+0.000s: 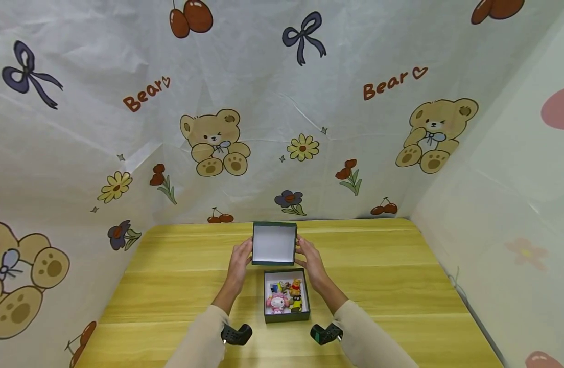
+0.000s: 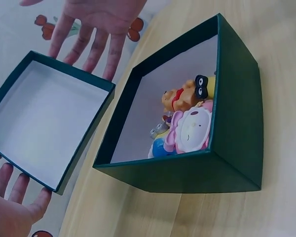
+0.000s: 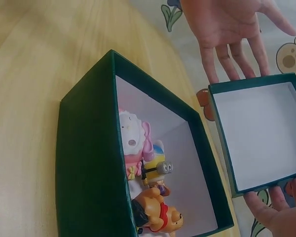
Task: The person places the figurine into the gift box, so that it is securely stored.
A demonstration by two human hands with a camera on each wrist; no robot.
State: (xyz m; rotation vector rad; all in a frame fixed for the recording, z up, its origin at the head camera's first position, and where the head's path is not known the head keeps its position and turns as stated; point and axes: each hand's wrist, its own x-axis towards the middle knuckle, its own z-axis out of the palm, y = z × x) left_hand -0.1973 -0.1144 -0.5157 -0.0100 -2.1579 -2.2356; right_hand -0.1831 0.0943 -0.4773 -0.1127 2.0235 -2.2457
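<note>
A dark green box lid [image 1: 275, 244] with a white inside is held up beyond the box, its hollow side toward me. My left hand [image 1: 239, 258] presses its fingers to the lid's left side; my right hand [image 1: 312, 258] does likewise on the right. Fingers look mostly straight, thumbs spread off the rim in the wrist views. Nearer me stands the matching green box [image 1: 287, 317], uncovered. Inside are a pink-and-white long-eared figure [image 2: 194, 129], an orange bear figure [image 3: 155, 207] with red at its neck, and yellow goggled figures, partly hidden by the walls.
The box stands on a light wooden table [image 1: 171, 296]. A pale cloth [image 1: 263, 92] printed with bears and flowers hangs behind the table's far edge. White cloth walls rise at both sides. Black devices [image 1: 236, 335] are strapped at the wrists.
</note>
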